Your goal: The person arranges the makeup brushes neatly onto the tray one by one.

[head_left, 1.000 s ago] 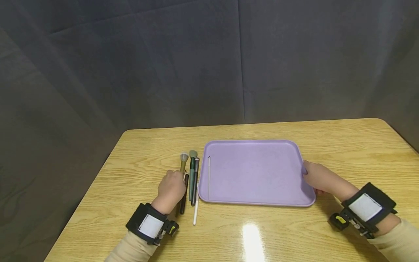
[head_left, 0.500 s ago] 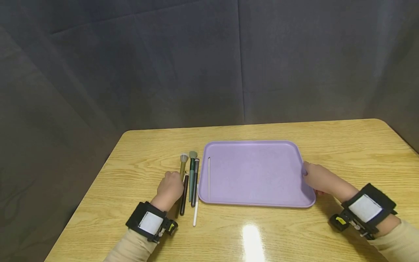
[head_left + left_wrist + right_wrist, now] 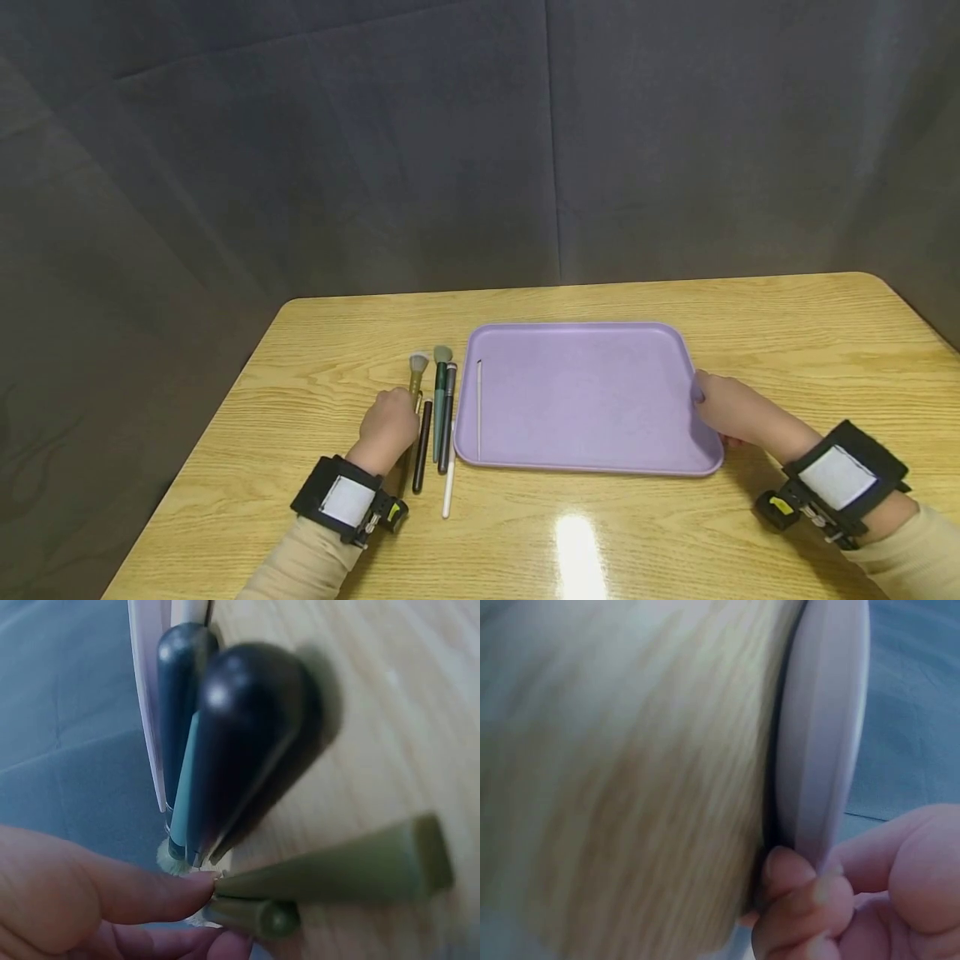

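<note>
My left hand (image 3: 388, 425) pinches an olive-handled makeup brush (image 3: 415, 379) with a fluffy pale head, left of the other brushes. In the left wrist view, the thumb (image 3: 180, 892) lies against its olive handle (image 3: 345, 866), and a shorter olive handle (image 3: 251, 916) sits right under it between the fingers. A dark brush (image 3: 422, 450) lies just to the right. On the other side, my right hand (image 3: 731, 408) grips the right rim of a lilac tray (image 3: 585, 400), thumb on top and fingertips under the edge (image 3: 821, 750).
A green brush (image 3: 439, 408), a dark grey-handled brush (image 3: 447, 417) and a white-handled brush (image 3: 448, 492) lie along the tray's left edge. One thin white brush (image 3: 479, 408) lies inside the tray. A dark curtain (image 3: 450, 167) hangs behind the wooden table (image 3: 337, 333).
My left hand has shifted slightly left with the olive brush, widening the gap to the dark brush. The right hand and tray stay put.
</note>
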Demonstrator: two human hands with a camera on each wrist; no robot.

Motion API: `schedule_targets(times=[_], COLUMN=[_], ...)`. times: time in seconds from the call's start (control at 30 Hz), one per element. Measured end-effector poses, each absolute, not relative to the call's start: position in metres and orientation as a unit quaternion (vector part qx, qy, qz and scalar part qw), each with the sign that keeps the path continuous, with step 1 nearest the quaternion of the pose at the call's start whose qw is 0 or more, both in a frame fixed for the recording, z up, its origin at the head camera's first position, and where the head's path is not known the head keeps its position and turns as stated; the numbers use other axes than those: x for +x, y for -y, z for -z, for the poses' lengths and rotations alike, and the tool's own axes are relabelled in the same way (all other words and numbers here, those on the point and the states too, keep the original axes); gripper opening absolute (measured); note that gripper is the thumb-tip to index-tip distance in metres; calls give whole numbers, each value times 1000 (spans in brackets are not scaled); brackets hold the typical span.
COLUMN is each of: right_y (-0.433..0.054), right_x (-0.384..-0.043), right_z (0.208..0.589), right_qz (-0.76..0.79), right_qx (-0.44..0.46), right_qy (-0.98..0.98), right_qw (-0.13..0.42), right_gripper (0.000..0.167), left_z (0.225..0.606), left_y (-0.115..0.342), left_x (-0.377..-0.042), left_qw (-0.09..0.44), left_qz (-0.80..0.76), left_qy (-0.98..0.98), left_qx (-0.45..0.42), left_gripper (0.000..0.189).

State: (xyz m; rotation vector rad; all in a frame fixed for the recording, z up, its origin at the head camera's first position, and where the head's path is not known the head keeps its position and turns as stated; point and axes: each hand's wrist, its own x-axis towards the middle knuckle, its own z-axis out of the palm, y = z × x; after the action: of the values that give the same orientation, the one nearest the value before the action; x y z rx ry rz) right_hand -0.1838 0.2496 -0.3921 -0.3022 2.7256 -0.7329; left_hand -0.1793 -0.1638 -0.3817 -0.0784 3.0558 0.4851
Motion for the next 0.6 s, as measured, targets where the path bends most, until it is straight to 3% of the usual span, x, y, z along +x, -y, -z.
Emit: schedule_targets(times=[0.6], right_y=[-250], right_x=[-183], right_z=[392], right_qz=[254], right_qx=[-115], right_qy=[-950], right_qw=[144], right_gripper=[41], left_z=[378], left_y=[168], left_x=[-183], left_qw=[46], left_qz=[-169], left_qy=[-984], left_qx=[-44], left_gripper=[11])
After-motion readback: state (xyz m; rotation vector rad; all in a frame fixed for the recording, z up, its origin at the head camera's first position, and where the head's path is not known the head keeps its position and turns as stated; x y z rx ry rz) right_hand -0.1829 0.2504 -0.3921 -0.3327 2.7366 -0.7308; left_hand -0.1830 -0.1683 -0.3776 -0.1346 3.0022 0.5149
